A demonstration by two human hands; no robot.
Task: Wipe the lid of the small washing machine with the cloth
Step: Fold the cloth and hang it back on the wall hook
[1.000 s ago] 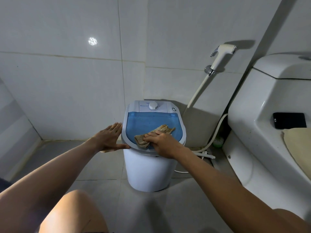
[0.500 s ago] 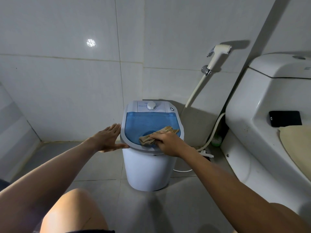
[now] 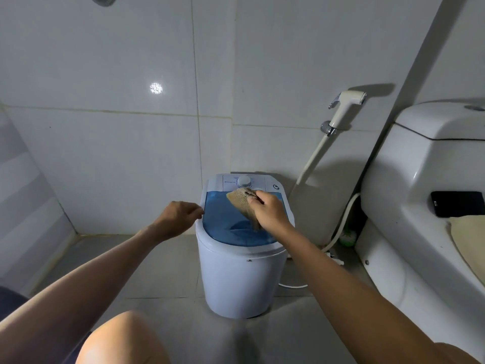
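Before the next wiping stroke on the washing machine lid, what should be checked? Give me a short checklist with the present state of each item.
1. Cloth gripped by the right hand: ok, fingers curl round it.
2. Cloth lying on the blue lid: ok, at the far end, near the dial.
3. Lid closed: ok, it sits flat on the tub.
4. Left hand steadying the machine: cannot tell, fingertips reach the lid's left rim, contact unclear.
5. Near half of the lid free for the stroke: ok, nothing lies on it.
6. Lid already clean: cannot tell, dirt does not show.

One head-worn wide-angle view — looking forward and down, close in.
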